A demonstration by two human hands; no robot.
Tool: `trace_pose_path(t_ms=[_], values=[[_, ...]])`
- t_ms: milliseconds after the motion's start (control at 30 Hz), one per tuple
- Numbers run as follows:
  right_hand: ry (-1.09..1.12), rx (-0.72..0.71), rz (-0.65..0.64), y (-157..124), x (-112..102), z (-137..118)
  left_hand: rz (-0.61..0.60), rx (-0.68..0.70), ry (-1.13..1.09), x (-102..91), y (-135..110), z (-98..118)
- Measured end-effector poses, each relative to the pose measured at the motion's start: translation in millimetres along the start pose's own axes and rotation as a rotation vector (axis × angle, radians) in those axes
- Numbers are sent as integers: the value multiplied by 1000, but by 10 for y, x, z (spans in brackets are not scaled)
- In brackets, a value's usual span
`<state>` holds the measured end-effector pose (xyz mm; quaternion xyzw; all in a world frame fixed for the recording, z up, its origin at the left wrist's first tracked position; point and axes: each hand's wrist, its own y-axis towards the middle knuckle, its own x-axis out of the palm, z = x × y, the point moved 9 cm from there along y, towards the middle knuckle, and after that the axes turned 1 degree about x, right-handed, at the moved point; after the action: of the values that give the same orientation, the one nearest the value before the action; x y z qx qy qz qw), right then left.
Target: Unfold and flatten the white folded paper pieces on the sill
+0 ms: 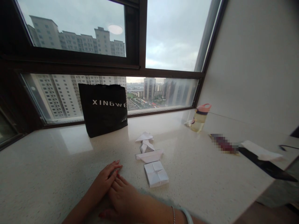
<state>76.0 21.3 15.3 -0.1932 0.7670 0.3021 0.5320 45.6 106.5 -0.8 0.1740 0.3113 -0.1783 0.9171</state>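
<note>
1. The left hand [105, 179] lies palm down on the pale speckled stone bench [46, 161], its fingers [114, 166] stretched out flat and together, with red-painted nails, gripping nothing.
2. The right hand [125, 197] rests across the back of the left one, touching it. It is also laid flat and holds nothing. Some of its fingertips are hidden at the lower edge.
3. A thin bracelet and a pale bangle [184, 215] circle the right wrist.
4. Nearest to the hands, just to their right, lies a square of folded white paper [156, 174] with crossing creases, flat on the bench and apart from both hands.
5. Beyond it, in a loose row toward the window, lie three more folded white paper pieces: a long pointed one [150, 155], a small one [146, 146] and another small pointed one [144, 137].
6. A black paper carrier bag with white lettering [104, 109] stands upright against the dark-framed window [140, 68].
7. Far right stands a clear yellowish bottle with a pink lid [200, 118]. Nearer the right edge lies a flat black object [266, 166] with white paper on top.
</note>
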Motion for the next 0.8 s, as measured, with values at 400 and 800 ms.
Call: trace_pose_path(t_ms=[400, 800], values=[[16, 4, -12, -3, -6, 6, -11, 2, 19, 10, -6, 2], [5, -19, 3, -3, 4, -4, -33, 33, 92, 43, 19, -49]])
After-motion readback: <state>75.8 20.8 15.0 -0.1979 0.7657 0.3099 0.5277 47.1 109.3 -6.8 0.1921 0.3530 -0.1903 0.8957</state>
